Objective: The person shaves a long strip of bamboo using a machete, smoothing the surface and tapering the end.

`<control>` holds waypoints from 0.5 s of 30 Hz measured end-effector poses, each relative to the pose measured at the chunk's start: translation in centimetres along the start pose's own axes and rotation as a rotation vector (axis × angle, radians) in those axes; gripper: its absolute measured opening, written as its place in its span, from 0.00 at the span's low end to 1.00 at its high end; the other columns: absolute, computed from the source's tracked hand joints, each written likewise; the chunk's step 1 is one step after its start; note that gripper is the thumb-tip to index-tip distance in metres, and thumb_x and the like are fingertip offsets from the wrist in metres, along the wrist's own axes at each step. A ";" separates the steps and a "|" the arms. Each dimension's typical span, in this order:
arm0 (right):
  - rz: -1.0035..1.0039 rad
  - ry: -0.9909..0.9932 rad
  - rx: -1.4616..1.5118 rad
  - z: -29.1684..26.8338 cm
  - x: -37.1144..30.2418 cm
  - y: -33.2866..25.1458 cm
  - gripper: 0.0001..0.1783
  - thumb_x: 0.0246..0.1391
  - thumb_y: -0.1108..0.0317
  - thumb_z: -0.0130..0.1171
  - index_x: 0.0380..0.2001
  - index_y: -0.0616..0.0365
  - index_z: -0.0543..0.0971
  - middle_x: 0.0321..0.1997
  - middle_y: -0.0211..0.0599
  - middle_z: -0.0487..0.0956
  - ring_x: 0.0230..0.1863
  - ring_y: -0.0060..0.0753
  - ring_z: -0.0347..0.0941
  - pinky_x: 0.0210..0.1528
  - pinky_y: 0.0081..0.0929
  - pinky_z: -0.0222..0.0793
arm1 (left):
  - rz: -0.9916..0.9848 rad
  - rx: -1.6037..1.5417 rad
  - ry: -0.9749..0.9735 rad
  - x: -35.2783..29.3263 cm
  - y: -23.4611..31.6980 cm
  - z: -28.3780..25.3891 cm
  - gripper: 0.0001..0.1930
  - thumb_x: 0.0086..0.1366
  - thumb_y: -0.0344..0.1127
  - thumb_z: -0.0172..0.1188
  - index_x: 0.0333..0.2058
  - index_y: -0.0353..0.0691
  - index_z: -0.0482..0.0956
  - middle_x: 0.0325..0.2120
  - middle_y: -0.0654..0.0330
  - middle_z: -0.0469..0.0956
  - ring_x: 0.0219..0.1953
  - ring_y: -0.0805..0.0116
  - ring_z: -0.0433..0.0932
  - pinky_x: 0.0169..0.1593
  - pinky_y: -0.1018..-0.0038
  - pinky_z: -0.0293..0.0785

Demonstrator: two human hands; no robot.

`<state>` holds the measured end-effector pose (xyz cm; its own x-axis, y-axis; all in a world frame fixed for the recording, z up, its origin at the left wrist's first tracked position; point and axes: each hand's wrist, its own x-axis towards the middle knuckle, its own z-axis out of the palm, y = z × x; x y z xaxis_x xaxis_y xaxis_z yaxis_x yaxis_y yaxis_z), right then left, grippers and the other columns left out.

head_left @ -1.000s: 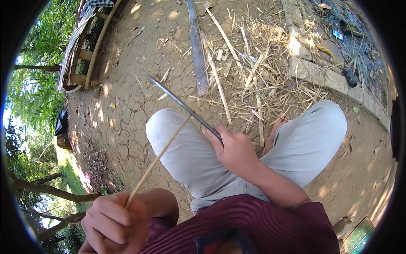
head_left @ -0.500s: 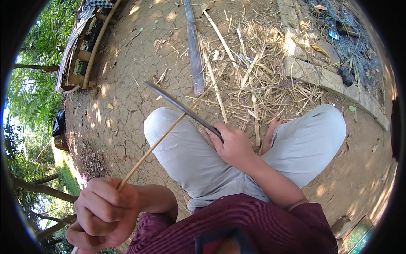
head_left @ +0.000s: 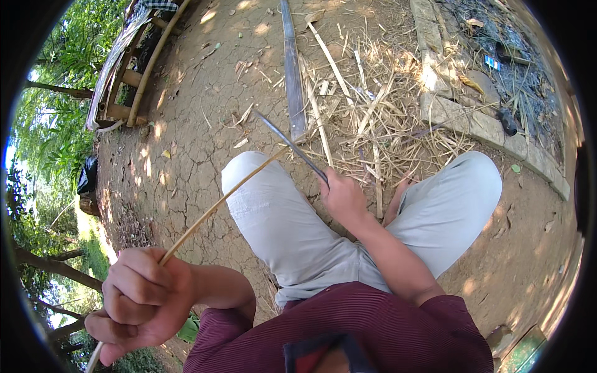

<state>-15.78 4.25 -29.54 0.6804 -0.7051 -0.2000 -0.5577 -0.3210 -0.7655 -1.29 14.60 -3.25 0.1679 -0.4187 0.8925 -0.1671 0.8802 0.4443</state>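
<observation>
My left hand [head_left: 140,301], at the lower left, is closed round a thin, pale bamboo strip [head_left: 214,208]. The strip slants up and right over my left knee, and its tail sticks out below my fist. My right hand [head_left: 345,196] grips a narrow, dark knife [head_left: 292,148] in front of my lap. Its blade points up and left, beyond my left knee. The strip's far end meets the blade near its middle; whether they press together I cannot tell. My fingers hide the knife's handle.
Bamboo shavings [head_left: 398,118] and split pieces litter the cracked earth ahead. A long dark slat [head_left: 294,87] lies beside them. A block curb [head_left: 479,124] borders an ashy patch [head_left: 522,74] at right. A bamboo bench [head_left: 134,78] stands at far left, near a black bag [head_left: 88,175].
The knife has turned to a steeper slant, its tip shifting right. The strip's end, which reached past the blade before, is now at it. My left hand has moved slightly left.
</observation>
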 end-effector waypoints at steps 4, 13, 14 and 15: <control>0.173 0.083 -0.024 3.8 3.4 7.5 0.19 0.63 0.55 0.50 0.37 0.62 0.78 0.28 0.61 0.79 0.34 0.64 0.78 0.38 0.55 0.73 | 0.036 -0.048 -0.004 0.8 2.2 0.2 0.26 0.74 0.60 0.38 0.22 0.48 0.59 0.08 0.74 0.54 0.07 0.86 0.47 0.10 0.83 0.42; 0.541 0.128 -0.030 7.7 5.5 16.4 0.25 0.64 0.54 0.48 0.34 0.68 0.81 0.37 0.62 0.80 0.45 0.65 0.76 0.48 0.49 0.73 | 0.293 0.172 0.261 5.4 14.4 -5.8 0.29 0.75 0.59 0.31 0.20 0.47 0.63 0.09 0.73 0.56 0.08 0.82 0.49 0.11 0.79 0.45; 0.531 0.161 0.079 7.7 5.9 14.2 0.26 0.65 0.52 0.47 0.31 0.68 0.80 0.34 0.60 0.81 0.37 0.59 0.77 0.40 0.46 0.73 | 0.311 0.233 0.333 5.9 14.4 -5.8 0.29 0.75 0.60 0.31 0.19 0.47 0.62 0.10 0.73 0.55 0.09 0.81 0.48 0.12 0.79 0.44; 0.517 0.185 0.188 6.6 5.8 11.2 0.27 0.65 0.51 0.47 0.29 0.67 0.78 0.31 0.57 0.81 0.29 0.53 0.78 0.33 0.43 0.74 | 0.280 0.300 0.436 6.0 14.3 -6.5 0.29 0.75 0.60 0.30 0.19 0.47 0.62 0.10 0.72 0.55 0.10 0.80 0.48 0.12 0.79 0.44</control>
<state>-14.91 0.77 -43.30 0.2386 -0.8444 -0.4797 -0.6899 0.2003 -0.6957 3.62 26.11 7.94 0.4510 0.0065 0.8925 -0.5192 0.8153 0.2564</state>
